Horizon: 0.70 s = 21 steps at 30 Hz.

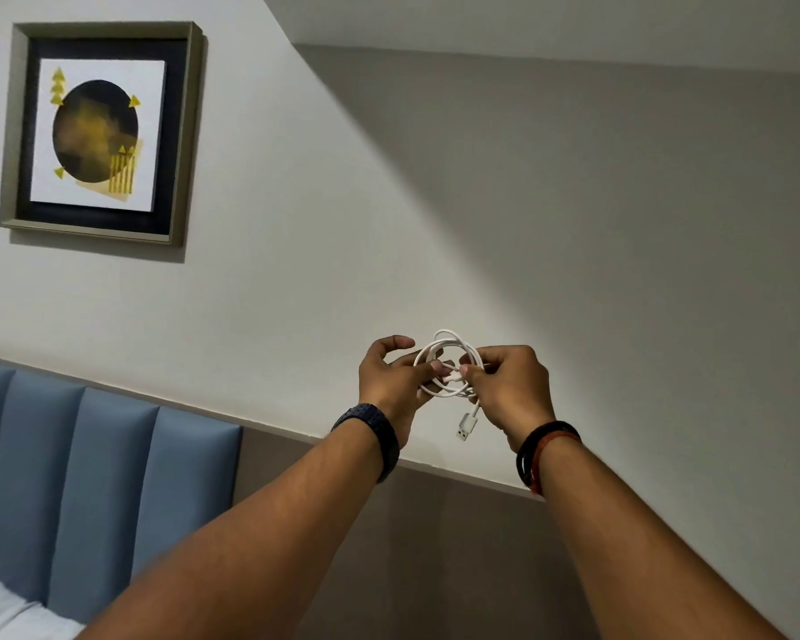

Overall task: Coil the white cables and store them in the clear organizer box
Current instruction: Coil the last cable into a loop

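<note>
A white cable (449, 344) is wound into a small loose coil, held up in the air in front of a grey wall. My left hand (391, 381) grips the coil's left side, its thumb lifted above the loops. My right hand (511, 385) pinches the coil's right side between thumb and fingers. The cable's USB plug (466, 427) hangs free below the coil, between my wrists. The clear organizer box is not in view.
A framed picture (102, 131) hangs on the wall at the upper left. A blue padded headboard (89, 478) fills the lower left, with white bedding (5, 612) at the bottom left corner. A wall ledge (458, 473) runs behind my wrists.
</note>
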Each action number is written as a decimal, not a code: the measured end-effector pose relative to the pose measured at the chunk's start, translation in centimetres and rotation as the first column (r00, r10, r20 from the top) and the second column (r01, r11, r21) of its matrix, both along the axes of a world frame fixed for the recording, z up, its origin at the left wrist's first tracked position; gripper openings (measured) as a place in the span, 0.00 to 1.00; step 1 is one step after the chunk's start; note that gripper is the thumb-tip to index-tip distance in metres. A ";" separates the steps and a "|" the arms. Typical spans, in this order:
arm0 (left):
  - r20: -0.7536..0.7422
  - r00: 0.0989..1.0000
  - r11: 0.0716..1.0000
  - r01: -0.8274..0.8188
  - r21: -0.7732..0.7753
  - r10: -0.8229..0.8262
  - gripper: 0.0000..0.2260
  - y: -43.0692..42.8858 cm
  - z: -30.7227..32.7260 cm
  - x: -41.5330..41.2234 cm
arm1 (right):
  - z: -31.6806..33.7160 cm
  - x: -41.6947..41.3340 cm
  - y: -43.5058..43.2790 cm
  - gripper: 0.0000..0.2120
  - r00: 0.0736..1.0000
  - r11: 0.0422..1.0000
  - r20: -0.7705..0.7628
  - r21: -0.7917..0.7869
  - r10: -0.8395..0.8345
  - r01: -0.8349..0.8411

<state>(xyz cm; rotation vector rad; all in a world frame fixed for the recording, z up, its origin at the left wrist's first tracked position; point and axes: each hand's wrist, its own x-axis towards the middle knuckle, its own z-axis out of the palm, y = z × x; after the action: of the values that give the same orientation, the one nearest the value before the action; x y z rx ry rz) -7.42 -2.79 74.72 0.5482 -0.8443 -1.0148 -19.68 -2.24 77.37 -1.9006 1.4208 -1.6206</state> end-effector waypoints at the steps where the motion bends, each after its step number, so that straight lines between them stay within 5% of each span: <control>1: -0.006 1.000 1.000 0.006 -0.008 -0.006 0.19 0.0 0.0 -0.1 | 0.1 0.0 0.1 0.03 1.000 1.000 0.025 0.014 0.014 -0.014; 9: 0.034 0.999 0.998 0.043 -0.053 -0.041 0.18 -0.2 -0.3 -0.1 | 0.5 -0.2 0.2 0.06 0.978 0.985 0.169 0.100 0.119 -0.137; 21: 0.248 0.957 0.989 -0.142 -0.044 0.149 0.13 -0.3 -0.3 -0.6 | 0.3 -0.8 -0.1 0.08 0.998 0.991 0.019 0.115 0.062 -0.064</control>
<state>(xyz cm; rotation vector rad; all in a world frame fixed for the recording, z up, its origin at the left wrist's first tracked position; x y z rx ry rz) -7.99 -3.07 74.39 0.7163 -1.0242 -0.8085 -20.48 -2.34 77.64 -1.8454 1.4015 -1.4879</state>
